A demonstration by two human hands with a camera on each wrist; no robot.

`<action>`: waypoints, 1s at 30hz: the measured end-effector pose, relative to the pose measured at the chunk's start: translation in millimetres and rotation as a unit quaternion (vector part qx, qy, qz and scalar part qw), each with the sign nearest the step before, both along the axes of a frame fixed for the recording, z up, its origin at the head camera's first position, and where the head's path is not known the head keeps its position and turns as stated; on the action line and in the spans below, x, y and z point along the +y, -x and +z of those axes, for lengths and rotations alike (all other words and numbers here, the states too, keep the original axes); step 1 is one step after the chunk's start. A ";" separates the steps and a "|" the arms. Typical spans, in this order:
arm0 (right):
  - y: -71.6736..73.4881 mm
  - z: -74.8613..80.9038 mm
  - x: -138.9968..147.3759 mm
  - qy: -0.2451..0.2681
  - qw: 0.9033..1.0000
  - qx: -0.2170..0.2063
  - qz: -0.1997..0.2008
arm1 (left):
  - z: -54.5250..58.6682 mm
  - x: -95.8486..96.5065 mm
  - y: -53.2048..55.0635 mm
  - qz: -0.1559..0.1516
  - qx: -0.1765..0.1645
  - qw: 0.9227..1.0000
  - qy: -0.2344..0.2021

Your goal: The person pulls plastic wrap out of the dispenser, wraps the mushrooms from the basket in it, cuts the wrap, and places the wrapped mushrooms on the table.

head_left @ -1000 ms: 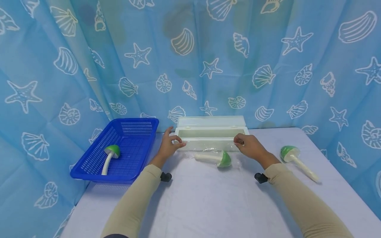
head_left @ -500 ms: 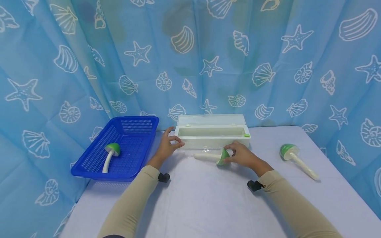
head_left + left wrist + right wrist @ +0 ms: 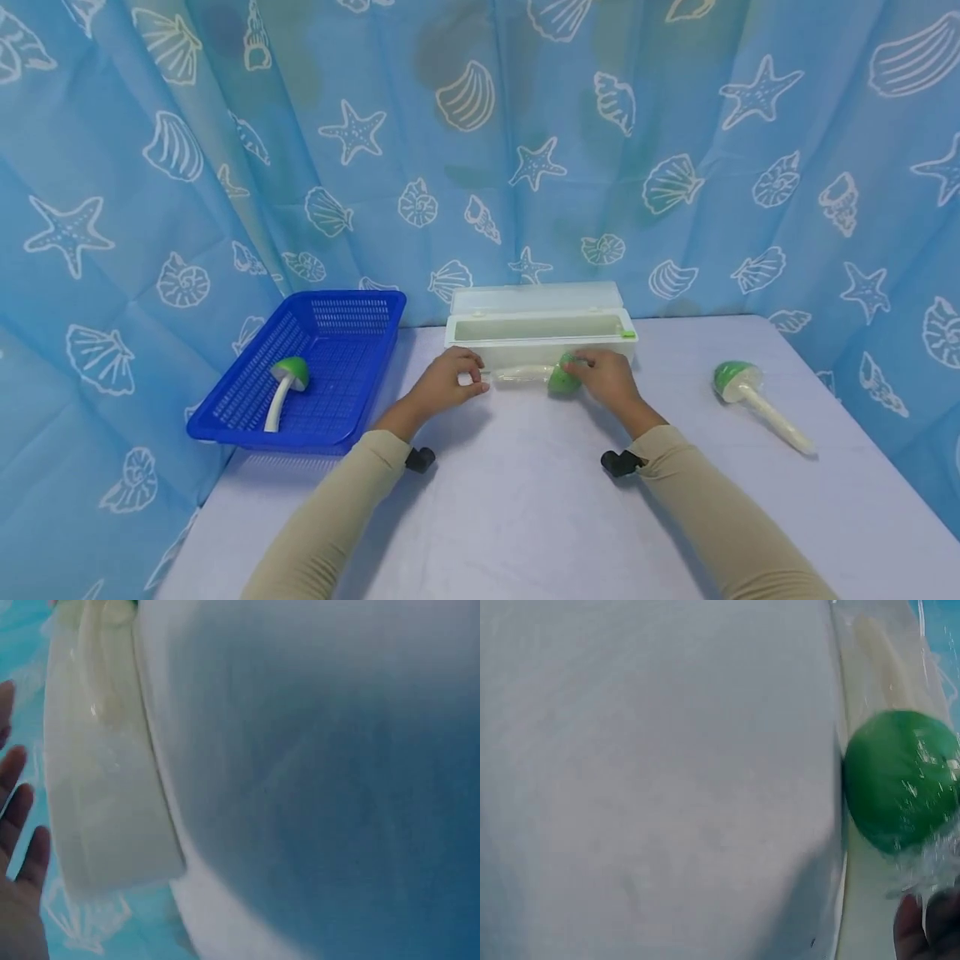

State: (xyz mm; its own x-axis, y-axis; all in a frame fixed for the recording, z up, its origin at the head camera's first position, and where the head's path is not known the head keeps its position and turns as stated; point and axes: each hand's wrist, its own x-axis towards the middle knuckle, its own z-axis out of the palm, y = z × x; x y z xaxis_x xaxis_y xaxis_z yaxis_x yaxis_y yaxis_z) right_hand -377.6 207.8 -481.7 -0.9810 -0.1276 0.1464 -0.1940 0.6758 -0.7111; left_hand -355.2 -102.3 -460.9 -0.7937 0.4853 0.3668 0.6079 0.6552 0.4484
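Note:
A model mushroom with a green cap (image 3: 562,379) and white stem (image 3: 521,374) lies in clear cling film, raised in front of the white film box (image 3: 540,318). My right hand (image 3: 611,383) grips the cap end, fingertips at the crumpled film beyond the cap in the right wrist view. At the stem end my left hand (image 3: 447,382) pinches the film between thumb and fingers. The left wrist view shows its other fingers (image 3: 19,817) apart from the box, the pinch itself out of frame. The box's lid (image 3: 536,297) stands up behind it.
To the left is a blue basket (image 3: 296,442) with an unwrapped green-capped mushroom (image 3: 283,387) inside. A film-wrapped mushroom (image 3: 765,406) lies on the white tablecloth (image 3: 525,517) at the right. A blue shell-print curtain (image 3: 487,150) hangs behind the table.
My right hand left the film's right edge, took hold of the cap and raised it. My left hand moved down and in toward the stem end. The mushroom now hangs before the box.

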 end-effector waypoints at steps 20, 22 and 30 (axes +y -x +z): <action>-23.2 19.3 -27.4 -0.248 0.958 0.142 -0.013 | -14.8 59.6 6.0 0.002 -0.078 0.983 0.164; -24.3 19.4 -29.3 -0.218 0.967 0.133 -0.020 | -17.0 64.4 8.8 0.027 -0.051 0.982 0.182; -30.3 6.2 -21.5 0.099 0.993 -0.046 -0.051 | -17.0 79.9 13.9 0.067 -0.036 0.978 0.196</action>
